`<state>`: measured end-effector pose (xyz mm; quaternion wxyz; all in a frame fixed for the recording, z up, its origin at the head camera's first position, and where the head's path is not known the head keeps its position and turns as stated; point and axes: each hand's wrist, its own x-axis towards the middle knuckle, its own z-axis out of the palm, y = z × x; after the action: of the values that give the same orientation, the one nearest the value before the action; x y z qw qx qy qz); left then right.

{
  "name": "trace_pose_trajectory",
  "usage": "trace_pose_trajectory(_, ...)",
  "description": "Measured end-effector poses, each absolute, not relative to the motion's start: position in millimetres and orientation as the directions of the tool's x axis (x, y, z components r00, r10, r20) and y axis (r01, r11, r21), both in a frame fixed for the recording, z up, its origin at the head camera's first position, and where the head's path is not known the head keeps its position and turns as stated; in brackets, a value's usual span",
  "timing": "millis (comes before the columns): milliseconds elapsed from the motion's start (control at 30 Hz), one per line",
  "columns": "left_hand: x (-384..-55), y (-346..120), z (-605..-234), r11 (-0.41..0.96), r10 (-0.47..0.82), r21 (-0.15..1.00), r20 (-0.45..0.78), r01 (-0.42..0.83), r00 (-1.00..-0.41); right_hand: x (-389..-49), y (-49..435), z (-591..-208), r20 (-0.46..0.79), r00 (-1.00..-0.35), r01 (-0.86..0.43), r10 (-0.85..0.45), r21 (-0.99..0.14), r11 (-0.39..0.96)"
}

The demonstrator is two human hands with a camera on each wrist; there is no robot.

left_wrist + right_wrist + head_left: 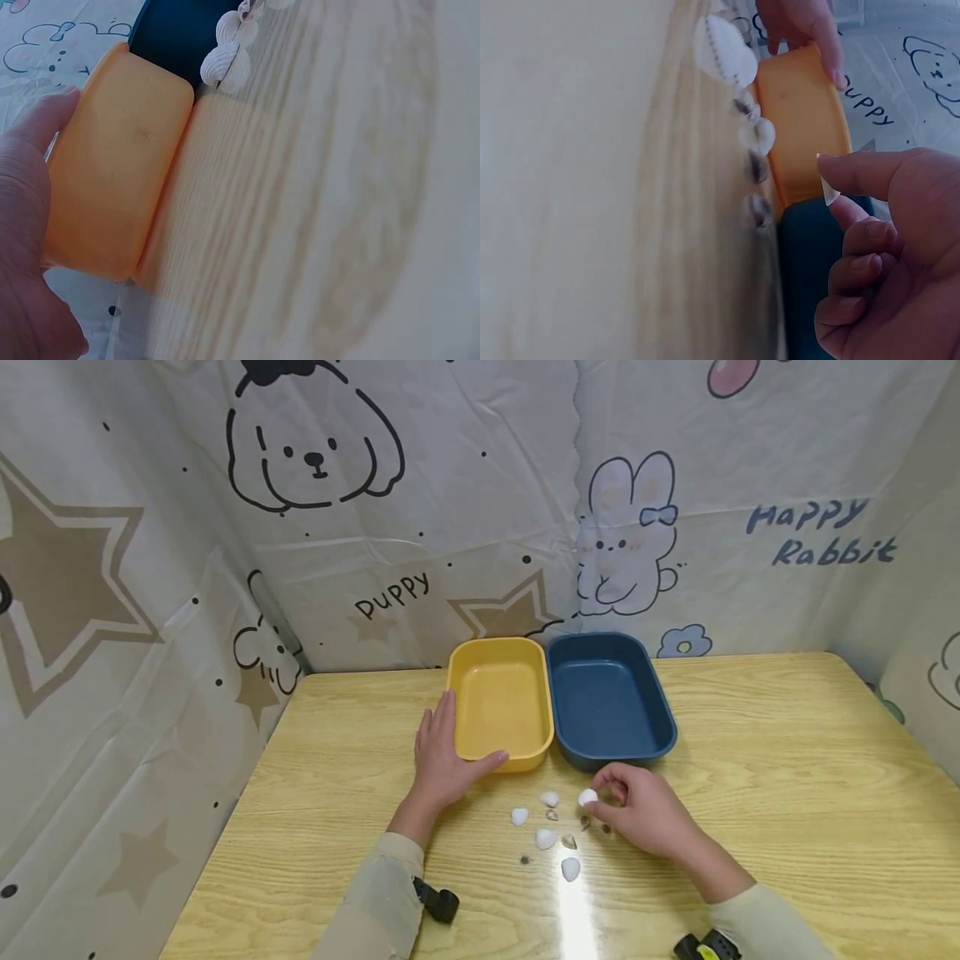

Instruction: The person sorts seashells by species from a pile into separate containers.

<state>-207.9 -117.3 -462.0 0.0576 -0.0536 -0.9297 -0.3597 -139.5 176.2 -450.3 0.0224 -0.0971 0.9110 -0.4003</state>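
My right hand (pixel 645 808) pinches a white seashell (pixel 587 797) between thumb and fingertips, just in front of the blue tray (pixel 611 750). In the right wrist view the pinched shell shows as a thin pale edge. With fairly straight fingers, my left hand (pixel 441 768) rests against the yellow tray (pixel 498 763), fingers along its left side and thumb at its near rim. On the table between the hands lie several white shells (pixel 546 838) and several small brownish shells (pixel 569 842). My right thumb and fingers partly cover the pinched shell.
The two trays stand side by side toward the back of the wooden table (pixel 337 760). Behind and to the left hangs a white printed cloth (pixel 480 518). A small dark piece (pixel 525 860) lies left of the nearest white shell.
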Motion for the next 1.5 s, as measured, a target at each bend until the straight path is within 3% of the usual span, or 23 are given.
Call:
trace_pose_trajectory(767, -209, -119, -461, 0.726, 0.053, 0.671, 0.164, 0.151, -0.985, -163, 141, -401, 0.196, -0.942, -0.326, -0.271, -0.718, 0.615)
trace_pose_trajectory(1500, -211, -119, -468, 0.728, 0.06, 0.666, 0.176, 0.164, -0.983, -216, 123, -383, 0.329, -0.928, -0.37, -0.177, -0.738, 0.565)
